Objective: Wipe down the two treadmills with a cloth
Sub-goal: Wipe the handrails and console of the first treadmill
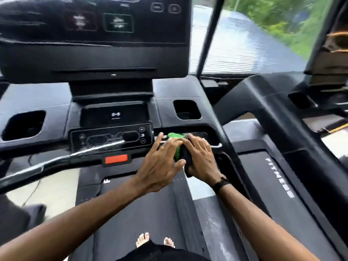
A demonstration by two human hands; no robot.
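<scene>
I stand on the belt of the near treadmill (150, 213), facing its console (111, 136) and dark screen (94, 34). A green cloth (177, 147) is bunched at the right end of the console's handlebar, between my two hands. My left hand (162, 164) lies with straight, spread fingers on the cloth's left side. My right hand (201, 157) curls its fingers and thumb round the cloth and a black grip under it; most of the cloth is hidden. The second treadmill (278, 178), marked FITNESS, stands to the right.
A red stop button (116, 159) sits below the console. Cup holders (24, 125) (187, 110) flank the centre tray. A silver handlebar (56, 162) runs left. A black upright (209, 34) and a window stand beyond. My bare feet (154, 240) are on the belt.
</scene>
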